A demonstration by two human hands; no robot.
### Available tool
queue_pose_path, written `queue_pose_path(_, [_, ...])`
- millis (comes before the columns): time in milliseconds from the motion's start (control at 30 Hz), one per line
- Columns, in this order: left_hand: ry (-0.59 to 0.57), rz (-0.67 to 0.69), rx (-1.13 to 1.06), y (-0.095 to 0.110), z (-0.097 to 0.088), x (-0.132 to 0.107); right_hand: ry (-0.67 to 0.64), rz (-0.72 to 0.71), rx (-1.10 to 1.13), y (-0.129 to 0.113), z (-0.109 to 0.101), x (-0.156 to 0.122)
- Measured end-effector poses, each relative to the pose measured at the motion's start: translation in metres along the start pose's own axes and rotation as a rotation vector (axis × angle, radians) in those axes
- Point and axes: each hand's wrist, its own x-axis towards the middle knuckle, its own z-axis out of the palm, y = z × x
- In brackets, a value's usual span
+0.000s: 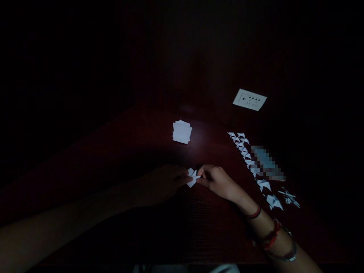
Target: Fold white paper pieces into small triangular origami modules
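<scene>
A small white piece of folded paper (192,177) lies between my two hands on the dark red-brown table (148,144). My left hand (162,184), in deep shadow, pinches its left side with closed fingers. My right hand (216,181) pinches its right side with curled fingers; red cords and a metal bangle circle that wrist. The scene is very dark.
A stack of small white paper squares (182,131) sits further back at the centre. A row of several folded white paper triangles (253,167) runs diagonally at the right, beside a blurred bluish object (267,163). A white socket plate (249,99) sits on the back wall.
</scene>
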Motion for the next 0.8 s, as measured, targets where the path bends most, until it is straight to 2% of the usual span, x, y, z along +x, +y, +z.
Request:
queue_pose_path(200, [0.027,-0.004,0.019,-0.003,0.010,0.000,0.067,0.050,0.038,0.002,0.003,0.001])
queue_pose_path(367, [0.010,-0.023,0.001,-0.001,0.007,0.001,0.088,0.103,0.039,0.001,0.005,0.002])
queue_pose_path(533, [0.018,-0.040,0.007,0.000,0.009,0.003,0.119,-0.024,-0.054,-0.001,0.004,-0.002])
queue_pose_path(800, [0.020,-0.057,0.044,0.002,0.008,0.003,0.008,-0.154,-0.178,-0.004,-0.002,-0.008])
